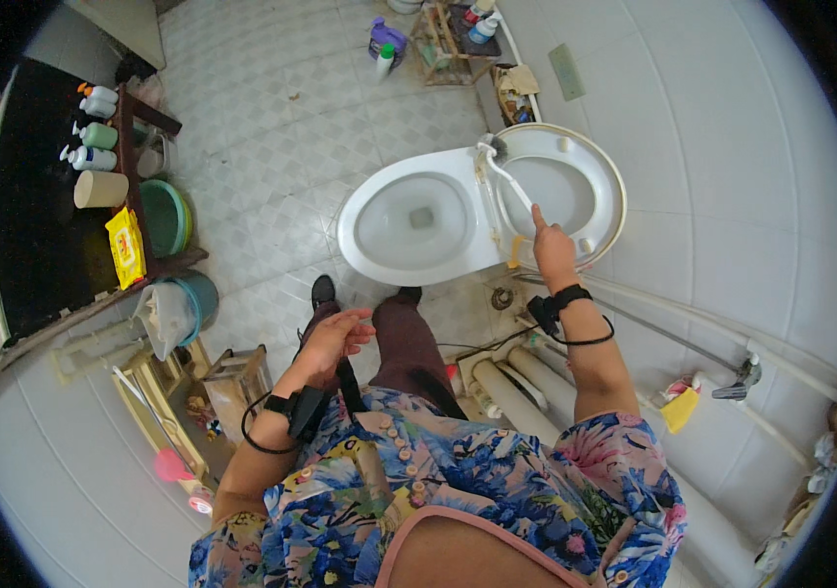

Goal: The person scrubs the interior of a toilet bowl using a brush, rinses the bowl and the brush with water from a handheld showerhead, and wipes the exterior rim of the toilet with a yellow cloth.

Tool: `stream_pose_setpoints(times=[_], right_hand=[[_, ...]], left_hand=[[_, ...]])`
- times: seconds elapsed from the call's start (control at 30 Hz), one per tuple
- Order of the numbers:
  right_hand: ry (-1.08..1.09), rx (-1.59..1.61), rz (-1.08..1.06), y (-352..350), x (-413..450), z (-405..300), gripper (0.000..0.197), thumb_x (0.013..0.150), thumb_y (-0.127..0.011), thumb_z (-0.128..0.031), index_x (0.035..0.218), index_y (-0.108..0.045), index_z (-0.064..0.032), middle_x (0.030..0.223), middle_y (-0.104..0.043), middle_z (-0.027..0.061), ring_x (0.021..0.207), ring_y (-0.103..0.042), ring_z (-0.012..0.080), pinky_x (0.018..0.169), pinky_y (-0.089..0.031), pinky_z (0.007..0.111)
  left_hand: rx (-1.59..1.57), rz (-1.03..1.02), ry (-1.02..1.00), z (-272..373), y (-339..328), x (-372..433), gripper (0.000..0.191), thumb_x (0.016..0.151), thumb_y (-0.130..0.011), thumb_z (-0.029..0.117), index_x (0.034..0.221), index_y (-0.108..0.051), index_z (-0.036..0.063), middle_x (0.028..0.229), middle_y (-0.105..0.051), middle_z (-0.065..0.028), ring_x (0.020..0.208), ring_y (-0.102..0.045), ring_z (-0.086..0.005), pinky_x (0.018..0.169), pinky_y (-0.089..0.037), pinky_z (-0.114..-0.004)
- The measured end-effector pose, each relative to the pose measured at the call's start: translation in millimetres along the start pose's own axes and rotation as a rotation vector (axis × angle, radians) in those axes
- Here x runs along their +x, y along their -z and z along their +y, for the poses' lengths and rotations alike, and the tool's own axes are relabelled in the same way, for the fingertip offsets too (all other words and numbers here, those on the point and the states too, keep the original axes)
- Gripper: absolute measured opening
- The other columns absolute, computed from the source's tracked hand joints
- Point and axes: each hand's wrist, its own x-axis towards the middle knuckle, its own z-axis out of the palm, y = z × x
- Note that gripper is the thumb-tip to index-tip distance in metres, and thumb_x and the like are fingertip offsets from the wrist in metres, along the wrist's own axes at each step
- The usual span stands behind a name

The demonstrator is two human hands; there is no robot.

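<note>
My right hand (555, 248) grips the handle of a white toilet brush (514, 185), index finger stretched along it. The brush's grey bristle head rests or hovers by the hinge of the raised toilet seat (611, 176); contact cannot be told. Left of the seat lies the open white toilet bowl (367, 257), with water at its bottom. My left hand (335, 339) is held over my legs, fingers apart and holding nothing. Both wrists wear black bands with small devices.
Pipes (683, 305) and a metal tap (740, 378) run along the right wall. A wooden rack (436, 48) and a purple bottle (387, 38) stand beyond the toilet. Pump bottles (99, 136) and yellow wipes (124, 248) line the left counter, beside a blue bucket (205, 298).
</note>
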Motion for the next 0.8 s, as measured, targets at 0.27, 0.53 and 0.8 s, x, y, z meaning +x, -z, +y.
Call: stream_pose_setpoints(times=[0.27,0.53,0.8], right_hand=[[-0.044,0.027,-0.263,-35,12,-18,0.051,0.086,-0.041,-0.005,0.137,-0.038,-0.0114,0.089,-0.061,0.0211,0.078,-0.063,0.0356,0.07,-0.051,0.044],[-0.095,0.035,-0.238,-59,13,3,0.057,0.085,-0.044,-0.009,0.14,-0.032,-0.012,0.088,-0.063,0.0187,0.077,-0.063,0.0344,0.068,-0.052,0.043],[-0.169,0.012,-0.201,-24,15,-15,0.051,0.086,-0.044,-0.008,0.137,-0.038,-0.0107,0.093,-0.064,0.0193,0.084,-0.063,0.0335,0.071,-0.051,0.044]], left_hand=[[0.027,-0.035,-0.021,-10,29,-3,0.04,0.099,-0.04,0.03,0.129,-0.047,0.0043,0.105,-0.06,-0.0068,0.087,-0.057,-0.0137,0.076,-0.046,-0.024],[0.03,-0.003,-0.043,-8,30,3,0.038,0.097,-0.04,0.03,0.126,-0.05,0.0068,0.103,-0.063,-0.0052,0.087,-0.058,-0.0122,0.075,-0.046,-0.024],[0.021,0.011,0.018,-6,35,-2,0.039,0.098,-0.041,0.028,0.129,-0.048,0.0067,0.104,-0.061,-0.0053,0.089,-0.057,-0.0132,0.078,-0.045,-0.025]])
